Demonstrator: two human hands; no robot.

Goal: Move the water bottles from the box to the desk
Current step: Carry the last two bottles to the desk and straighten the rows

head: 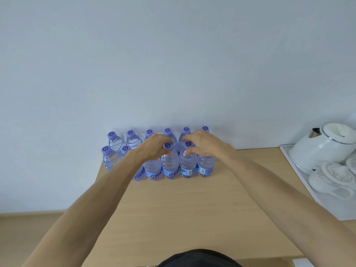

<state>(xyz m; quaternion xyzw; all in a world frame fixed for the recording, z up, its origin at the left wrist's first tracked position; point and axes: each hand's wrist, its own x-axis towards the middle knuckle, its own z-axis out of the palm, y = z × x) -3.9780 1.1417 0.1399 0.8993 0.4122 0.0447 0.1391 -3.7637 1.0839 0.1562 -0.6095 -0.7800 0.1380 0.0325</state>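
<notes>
Several clear water bottles with purple caps and blue labels stand upright in two rows on the light wooden desk [173,209], against the wall. My left hand [152,146] is closed over the top of a front-row bottle [152,168], hiding its cap, and its fingertips touch the cap of the neighbouring bottle [169,164]. My right hand [205,144] is closed over the top of the rightmost front bottle [206,164], with its fingertips pinching the neck of the bottle [187,162] beside it. The box is out of view.
A white tray [327,207] lies on the desk at the right, carrying a white kettle [319,149], a white teapot [331,180] and a cup. The desk's left edge runs just left of the bottles. A pale wall stands right behind them.
</notes>
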